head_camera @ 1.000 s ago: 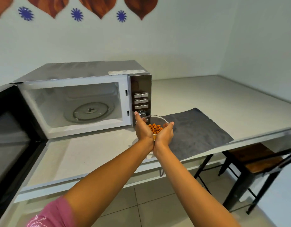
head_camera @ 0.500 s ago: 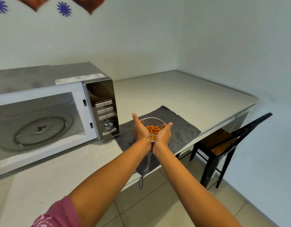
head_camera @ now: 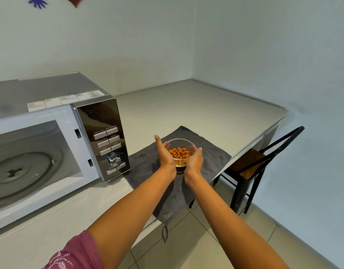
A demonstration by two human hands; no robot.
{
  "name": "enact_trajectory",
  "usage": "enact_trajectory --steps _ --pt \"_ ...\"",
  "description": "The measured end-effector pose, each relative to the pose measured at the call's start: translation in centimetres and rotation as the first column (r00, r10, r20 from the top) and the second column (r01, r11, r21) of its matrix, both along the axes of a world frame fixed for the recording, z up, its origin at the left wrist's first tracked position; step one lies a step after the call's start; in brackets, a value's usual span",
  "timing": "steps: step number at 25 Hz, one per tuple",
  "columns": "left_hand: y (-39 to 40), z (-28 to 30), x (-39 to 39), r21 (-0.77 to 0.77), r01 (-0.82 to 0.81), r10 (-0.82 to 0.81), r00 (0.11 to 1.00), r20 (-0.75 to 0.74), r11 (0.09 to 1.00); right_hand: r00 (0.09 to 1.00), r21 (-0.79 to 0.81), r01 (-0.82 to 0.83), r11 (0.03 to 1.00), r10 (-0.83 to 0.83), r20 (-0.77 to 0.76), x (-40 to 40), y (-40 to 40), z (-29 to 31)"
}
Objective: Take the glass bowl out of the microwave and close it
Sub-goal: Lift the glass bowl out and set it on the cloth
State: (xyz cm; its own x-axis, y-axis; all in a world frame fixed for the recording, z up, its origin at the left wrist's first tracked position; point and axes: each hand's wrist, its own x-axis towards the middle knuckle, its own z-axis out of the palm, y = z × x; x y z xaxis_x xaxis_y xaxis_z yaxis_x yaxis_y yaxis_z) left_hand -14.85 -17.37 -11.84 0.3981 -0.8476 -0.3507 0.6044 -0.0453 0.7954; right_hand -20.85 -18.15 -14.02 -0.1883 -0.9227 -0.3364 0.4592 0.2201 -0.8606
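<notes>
I cup the bowl (head_camera: 180, 150) between my left hand (head_camera: 165, 154) and right hand (head_camera: 194, 162), palms pressed to its sides, over the grey cloth (head_camera: 212, 152) right of the microwave (head_camera: 51, 144). I cannot tell whether its base touches the cloth yet. I think the thing is to lower it level, so the orange snacks (head_camera: 179, 153) stay in, and let go only once it sits flat. The oven cavity stands open; the door is out of view.

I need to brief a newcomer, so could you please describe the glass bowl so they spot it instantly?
Right of the open microwave a grey cloth lies on the counter. Above it, both hands cup the glass bowl, the only clear dish, holding orange snack pieces.
</notes>
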Motion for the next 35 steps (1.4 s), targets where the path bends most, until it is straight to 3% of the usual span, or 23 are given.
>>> enact_trajectory --steps 12,25,35 --pt "-3.3 -1.5 0.6 -0.017 0.076 -0.075 0.995 0.06 0.997 0.997 -0.025 0.009 1.0 -0.011 -0.072 -0.2 -2.7 -1.9" --pt "-5.1 -2.4 2.8 0.017 0.249 -0.245 0.937 0.25 0.968 0.964 -0.123 0.027 0.992 -0.058 -0.26 0.5 -3.2 -3.4" --pt "-5.8 -2.3 3.2 0.029 0.301 -0.296 0.913 0.28 0.953 0.961 -0.151 0.048 0.987 -0.087 -0.261 0.6 -3.5 -3.6"
